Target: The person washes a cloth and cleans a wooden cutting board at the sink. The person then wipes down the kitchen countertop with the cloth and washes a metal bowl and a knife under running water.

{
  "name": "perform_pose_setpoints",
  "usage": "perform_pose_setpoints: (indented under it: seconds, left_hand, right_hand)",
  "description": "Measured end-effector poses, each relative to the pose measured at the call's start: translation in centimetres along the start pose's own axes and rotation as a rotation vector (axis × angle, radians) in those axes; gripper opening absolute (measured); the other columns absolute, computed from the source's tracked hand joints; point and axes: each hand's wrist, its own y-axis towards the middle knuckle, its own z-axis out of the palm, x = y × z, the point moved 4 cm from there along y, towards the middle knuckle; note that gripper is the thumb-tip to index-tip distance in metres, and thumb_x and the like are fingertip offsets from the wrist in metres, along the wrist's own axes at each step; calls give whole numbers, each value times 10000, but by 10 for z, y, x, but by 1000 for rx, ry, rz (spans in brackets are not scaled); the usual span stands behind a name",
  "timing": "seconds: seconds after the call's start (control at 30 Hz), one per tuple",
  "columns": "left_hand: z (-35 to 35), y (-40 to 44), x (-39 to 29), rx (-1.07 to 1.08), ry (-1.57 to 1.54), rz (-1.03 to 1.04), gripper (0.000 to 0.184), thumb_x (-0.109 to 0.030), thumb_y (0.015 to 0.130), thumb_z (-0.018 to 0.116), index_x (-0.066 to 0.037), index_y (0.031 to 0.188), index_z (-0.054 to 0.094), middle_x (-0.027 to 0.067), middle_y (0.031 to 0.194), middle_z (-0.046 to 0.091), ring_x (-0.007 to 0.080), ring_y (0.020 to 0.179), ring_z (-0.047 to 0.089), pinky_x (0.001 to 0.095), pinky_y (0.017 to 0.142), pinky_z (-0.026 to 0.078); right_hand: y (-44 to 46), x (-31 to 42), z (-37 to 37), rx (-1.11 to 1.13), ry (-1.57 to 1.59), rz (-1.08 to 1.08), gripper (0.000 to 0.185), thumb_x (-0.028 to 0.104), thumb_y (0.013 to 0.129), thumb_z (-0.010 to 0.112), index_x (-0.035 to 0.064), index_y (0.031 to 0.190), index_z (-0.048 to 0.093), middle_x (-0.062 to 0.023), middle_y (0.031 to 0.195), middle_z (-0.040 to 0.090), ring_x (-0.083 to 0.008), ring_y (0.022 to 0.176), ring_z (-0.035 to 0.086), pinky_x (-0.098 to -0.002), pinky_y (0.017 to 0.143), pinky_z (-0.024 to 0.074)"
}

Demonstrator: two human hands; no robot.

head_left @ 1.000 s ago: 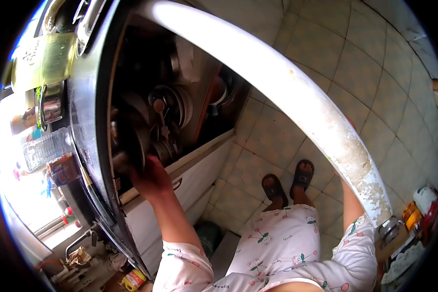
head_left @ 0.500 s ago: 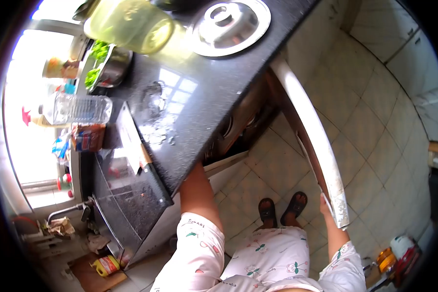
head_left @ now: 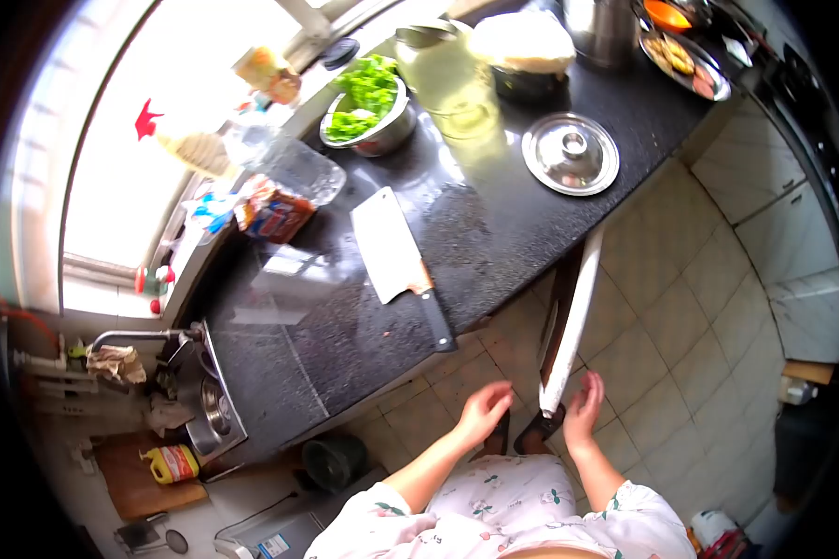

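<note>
My left hand (head_left: pixel 487 412) hangs in front of the counter, palm inward, its fingers stretched out with nothing in them. On the other side of an open white cabinet door (head_left: pixel 576 317) is my right hand (head_left: pixel 584 405), fingers extended near the door's end and holding nothing. Whether it touches the door is unclear. Above my left hand, a cleaver (head_left: pixel 389 250) lies on the dark countertop (head_left: pixel 503 252), its black handle at the front edge. A shiny metal lid (head_left: pixel 570 155) rests flat further right. The cabinet's inside is hidden below the counter.
A metal bowl of green leaves (head_left: pixel 371 107), a yellowish translucent container (head_left: pixel 452 84) and a clear plastic bottle (head_left: pixel 303 170) stand toward the window. A plate of food (head_left: pixel 686 63) sits at the far right. The sink (head_left: pixel 216 405) is at left, a dark bucket (head_left: pixel 334 458) below.
My left arm has come out from under the counter, and the hand shows empty. My right hand no longer grips the door's edge. The view has swung to show more of the countertop.
</note>
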Motion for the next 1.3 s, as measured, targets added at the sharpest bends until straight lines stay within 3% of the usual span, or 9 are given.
perform_pose_setpoints:
  seconds: [0.23,0.43,0.57,0.67,0.73,0.9,1.0,1.17,1.3]
  left_hand:
    - [-105,-172,-8,-351,133,-74,226,-50,840,524,27,1053,525,110,950,593,153,836,588,267,760,487]
    - [-181,-284,-18,-658,-44,26,226,-40,834,531,37,1046,523,109,918,591,148,812,591,256,736,488]
    - [-237,-346,9,-713,-121,14,232,-37,835,520,35,1056,521,102,918,587,138,782,588,250,712,487]
    - [-302,-384,2,-778,118,67,242,-23,809,537,1,1050,539,77,885,583,122,758,572,237,686,483]
    - [-365,-407,-13,-884,177,118,238,-33,797,554,-7,1034,547,70,879,584,120,752,570,237,667,479]
    - [-510,-392,-88,-1182,676,326,281,-35,739,596,-1,1011,534,92,823,550,187,701,544,297,664,461]
    - [-589,-349,-134,-1335,833,415,426,-62,696,638,29,1078,472,195,1000,514,335,932,508,371,814,424]
    - [-652,-289,-158,-1166,790,-202,350,-175,721,655,-36,1013,521,175,1038,534,338,959,525,408,800,444]
    - [-699,-250,-115,-1119,431,-240,186,-201,771,530,-37,764,618,187,831,607,337,831,581,415,730,452]
  right_hand:
    - [31,236,51,272,60,-457,434,31,741,548,1,1157,428,-148,1037,477,-245,874,512,-357,774,427]
    - [54,274,166,253,-885,-486,756,356,696,660,28,1281,310,-134,1092,487,-280,981,486,-387,800,405]
    - [69,257,182,326,-550,-467,406,195,624,589,-32,959,555,-210,825,602,-353,811,580,-400,744,456]
    - [17,291,178,426,-164,-220,322,70,698,535,-23,999,472,-70,611,510,-128,400,487,-276,358,385]
    - [-52,314,188,566,81,-55,317,16,725,507,15,1036,443,-19,572,477,-85,396,460,-221,334,364]
    - [-160,350,234,869,184,5,429,-4,734,566,38,1139,432,11,653,504,-59,447,468,-203,376,384]
    - [-186,388,266,1067,90,-19,439,5,731,587,44,1154,476,15,674,514,-51,481,476,-202,407,393]
    - [-216,414,326,1329,17,-73,534,27,747,596,98,1251,432,32,652,488,-36,501,461,-194,446,398]
    - [-249,436,383,1461,-85,-139,612,46,770,583,178,1320,349,7,676,499,-51,519,472,-217,462,422]
